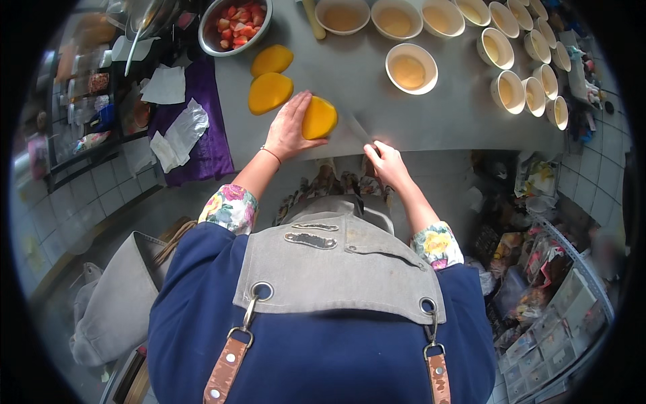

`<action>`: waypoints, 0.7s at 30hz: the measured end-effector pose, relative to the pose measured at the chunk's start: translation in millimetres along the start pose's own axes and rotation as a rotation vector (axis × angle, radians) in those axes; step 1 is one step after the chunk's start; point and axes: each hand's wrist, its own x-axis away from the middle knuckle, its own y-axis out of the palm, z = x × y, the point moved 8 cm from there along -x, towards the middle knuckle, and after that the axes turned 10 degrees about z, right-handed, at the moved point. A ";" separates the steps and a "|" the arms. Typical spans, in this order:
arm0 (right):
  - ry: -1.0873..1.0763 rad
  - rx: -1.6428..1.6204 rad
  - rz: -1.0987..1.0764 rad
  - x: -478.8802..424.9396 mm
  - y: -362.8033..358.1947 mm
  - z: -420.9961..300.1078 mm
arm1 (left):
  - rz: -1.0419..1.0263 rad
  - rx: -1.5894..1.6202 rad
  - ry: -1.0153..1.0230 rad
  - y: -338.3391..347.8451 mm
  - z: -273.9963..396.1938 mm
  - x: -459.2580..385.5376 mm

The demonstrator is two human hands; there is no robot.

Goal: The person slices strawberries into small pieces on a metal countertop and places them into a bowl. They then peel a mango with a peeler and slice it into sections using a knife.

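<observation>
My left hand [289, 127] rests against the left side of a peeled yellow mango piece [320, 118] on the metal worktop [454, 121], its thumb along the piece's near edge. Just right of the mango, my right hand [387, 162] grips a knife [359, 128] at the table's near edge. The knife's blade points up and left, partly blurred, and its handle is mostly hidden in the fingers. Two more peeled mango pieces, one lower [270, 93] and one upper [272, 60], lie behind my left hand.
A metal bowl [203, 38] of cut strawberries stands at the back left. One paper cup [412, 69] with pale yellow filling stands nearer than several others along the back and right. A purple cloth [194, 131] with crumpled paper hangs at the left edge.
</observation>
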 end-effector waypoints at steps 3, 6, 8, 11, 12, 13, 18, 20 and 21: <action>0.006 -0.004 -0.030 -7.7 8.1 2.1 | 0.007 -0.018 -0.043 0.3 -4.3 2.0; 0.077 -0.047 -0.079 0.3 6.4 -1.2 | -0.036 -0.052 -0.174 1.9 -8.7 3.9; 0.106 -0.020 -0.099 11.2 2.2 -2.8 | -0.074 -0.060 -0.221 4.4 -11.2 2.8; -0.096 -0.009 0.034 28.9 -1.0 11.4 | -0.058 -0.038 -0.216 6.1 -14.3 4.0; -0.039 0.011 0.009 38.9 -0.3 22.7 | -0.047 -0.041 -0.214 5.8 -16.2 6.5; 0.091 0.008 -0.067 50.6 -0.4 35.3 | -0.036 -0.041 -0.211 6.1 -16.9 8.3; 0.056 -0.038 -0.054 62.1 1.8 56.0 | -0.011 0.043 -0.305 6.2 -23.5 11.0; 0.051 -0.088 -0.055 51.9 8.8 54.0 | 0.013 0.070 -0.337 5.2 -27.2 12.8; 0.022 -0.121 -0.045 47.1 12.6 53.7 | 0.013 0.099 -0.377 3.1 -27.7 10.8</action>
